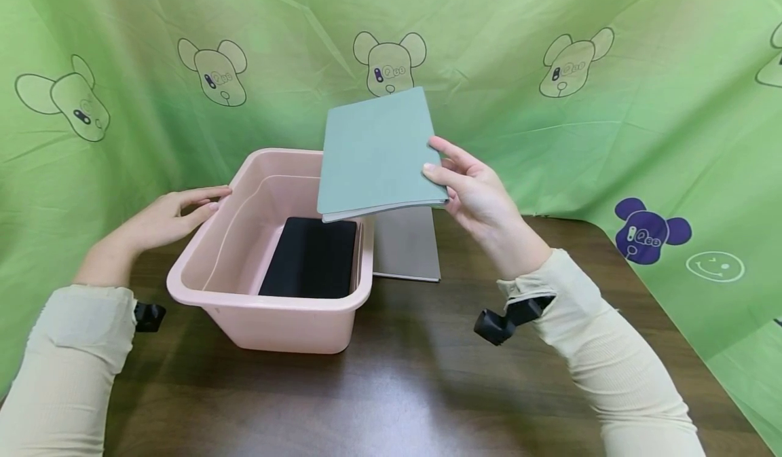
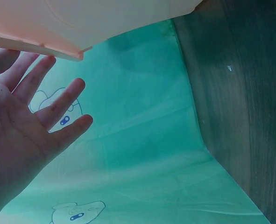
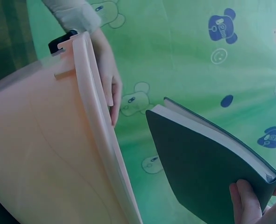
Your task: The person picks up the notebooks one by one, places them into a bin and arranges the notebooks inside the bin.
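A teal-green notebook (image 1: 379, 151) is held over the right side of a pink plastic bin (image 1: 281, 324). My right hand (image 1: 482, 195) pinches it near its right edge, the thumb on the upper cover and fingers beneath. In the right wrist view the notebook (image 3: 198, 163) is tilted, its white page edges showing. My left hand (image 1: 161, 223) has its fingertips at the bin's left rim. The left wrist view shows that hand (image 2: 30, 109) with fingers spread below the rim. Inside the bin is a black notebook (image 1: 311, 260); what lies under it is hard to tell.
A grey notebook or folder (image 1: 411, 243) lies on the brown wooden table (image 1: 415, 389), right of the bin, partly hidden by the teal notebook. Green printed cloth (image 1: 489, 49) hangs behind and at both sides. Each wrist wears a small black camera mount (image 1: 513, 318).
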Action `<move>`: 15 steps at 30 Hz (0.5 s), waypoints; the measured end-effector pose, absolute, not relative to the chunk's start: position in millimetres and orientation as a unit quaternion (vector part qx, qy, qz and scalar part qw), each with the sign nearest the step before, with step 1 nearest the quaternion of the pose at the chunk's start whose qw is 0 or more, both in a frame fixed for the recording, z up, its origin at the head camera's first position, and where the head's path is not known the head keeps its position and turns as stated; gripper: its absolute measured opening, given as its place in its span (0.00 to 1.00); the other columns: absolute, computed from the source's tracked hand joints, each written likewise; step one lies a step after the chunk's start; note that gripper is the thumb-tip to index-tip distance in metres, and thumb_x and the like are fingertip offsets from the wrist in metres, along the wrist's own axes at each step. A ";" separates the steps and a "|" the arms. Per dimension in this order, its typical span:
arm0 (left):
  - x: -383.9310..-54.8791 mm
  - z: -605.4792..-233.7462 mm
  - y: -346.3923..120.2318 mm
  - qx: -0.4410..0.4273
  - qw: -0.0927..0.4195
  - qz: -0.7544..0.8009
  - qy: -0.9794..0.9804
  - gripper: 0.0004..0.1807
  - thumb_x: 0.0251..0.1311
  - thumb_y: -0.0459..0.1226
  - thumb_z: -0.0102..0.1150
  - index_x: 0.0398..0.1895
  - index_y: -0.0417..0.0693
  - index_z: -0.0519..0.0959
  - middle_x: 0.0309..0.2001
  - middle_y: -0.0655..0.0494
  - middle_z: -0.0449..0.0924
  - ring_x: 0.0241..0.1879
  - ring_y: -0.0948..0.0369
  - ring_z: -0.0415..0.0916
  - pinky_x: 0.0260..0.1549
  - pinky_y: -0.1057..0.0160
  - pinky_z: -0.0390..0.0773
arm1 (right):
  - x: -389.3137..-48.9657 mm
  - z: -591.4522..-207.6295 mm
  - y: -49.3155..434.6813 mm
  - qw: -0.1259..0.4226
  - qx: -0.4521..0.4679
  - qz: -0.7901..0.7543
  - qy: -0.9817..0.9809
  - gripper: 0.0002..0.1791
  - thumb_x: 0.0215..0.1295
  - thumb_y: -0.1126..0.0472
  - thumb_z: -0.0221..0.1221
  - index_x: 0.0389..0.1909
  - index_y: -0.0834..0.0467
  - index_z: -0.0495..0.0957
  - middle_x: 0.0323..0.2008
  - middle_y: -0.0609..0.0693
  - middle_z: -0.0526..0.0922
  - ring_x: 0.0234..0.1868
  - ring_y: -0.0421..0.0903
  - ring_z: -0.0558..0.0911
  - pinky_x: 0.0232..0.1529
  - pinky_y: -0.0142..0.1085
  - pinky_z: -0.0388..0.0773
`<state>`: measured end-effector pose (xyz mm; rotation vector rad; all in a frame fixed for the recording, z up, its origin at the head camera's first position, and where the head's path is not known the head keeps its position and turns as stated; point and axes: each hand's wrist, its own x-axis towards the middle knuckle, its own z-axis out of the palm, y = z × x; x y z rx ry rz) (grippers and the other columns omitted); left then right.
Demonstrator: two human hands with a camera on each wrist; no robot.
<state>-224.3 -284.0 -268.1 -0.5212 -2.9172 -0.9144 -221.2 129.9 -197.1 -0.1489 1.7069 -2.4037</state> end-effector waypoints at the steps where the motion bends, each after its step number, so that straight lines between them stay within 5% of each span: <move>1: -224.3 -268.0 -284.1 -0.169 0.020 -0.295 -0.940 0.26 0.69 0.45 0.43 0.68 0.50 0.63 0.65 0.38 0.65 0.62 0.40 0.64 0.55 0.36 0.64 | -221.5 -197.0 128.9 0.095 -0.050 -0.810 0.577 0.33 0.63 0.74 0.52 0.69 0.52 0.61 0.45 0.46 0.65 0.26 0.35 0.78 0.23 0.20 0.72; 15: -224.5 -268.6 -282.9 -0.175 0.030 -0.291 -0.940 0.25 0.69 0.44 0.42 0.68 0.48 0.64 0.65 0.37 0.65 0.61 0.38 0.65 0.54 0.36 0.66 | -228.8 -198.1 113.6 0.096 -0.044 -0.795 0.598 0.33 0.62 0.74 0.52 0.68 0.54 0.62 0.41 0.46 0.64 0.24 0.35 0.78 0.27 0.22 0.77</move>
